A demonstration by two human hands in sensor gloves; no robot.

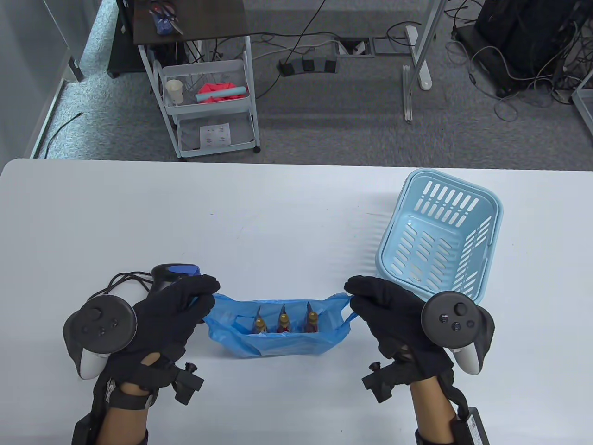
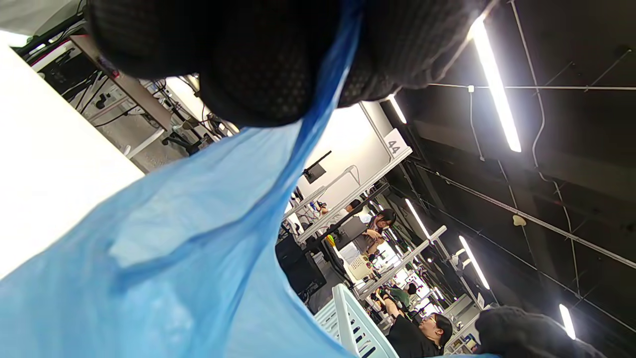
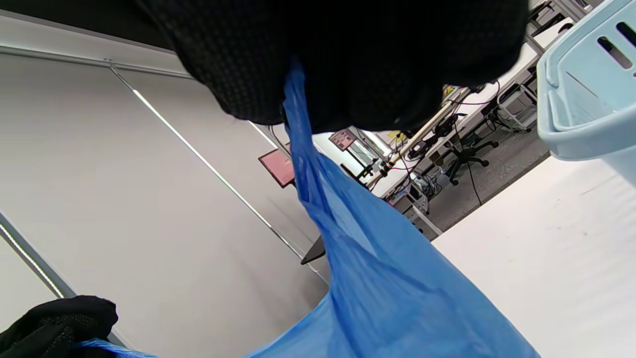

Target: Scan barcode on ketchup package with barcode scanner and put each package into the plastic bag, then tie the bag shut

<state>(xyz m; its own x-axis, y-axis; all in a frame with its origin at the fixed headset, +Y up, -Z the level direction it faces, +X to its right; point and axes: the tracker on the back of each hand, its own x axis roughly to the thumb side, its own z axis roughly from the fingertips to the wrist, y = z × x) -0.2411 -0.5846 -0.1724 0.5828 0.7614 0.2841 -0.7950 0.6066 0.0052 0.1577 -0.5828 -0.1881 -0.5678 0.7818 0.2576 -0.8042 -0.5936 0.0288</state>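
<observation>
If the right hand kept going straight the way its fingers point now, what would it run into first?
Probably the left hand. The right hand points across the open blue plastic bag, each hand pinching one bag handle, and nothing stands between them above the three ketchup packages. Height is hard to judge.

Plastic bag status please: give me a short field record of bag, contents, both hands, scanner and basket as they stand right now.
bag: blue plastic bag on the table, mouth stretched open
contents: three ketchup packages upright inside
left hand: grips the bag's left handle
right hand: grips the bag's right handle
barcode scanner: lies on the table behind the left hand
basket: light blue, tilted, nothing visible inside
knot: not yet tied
</observation>
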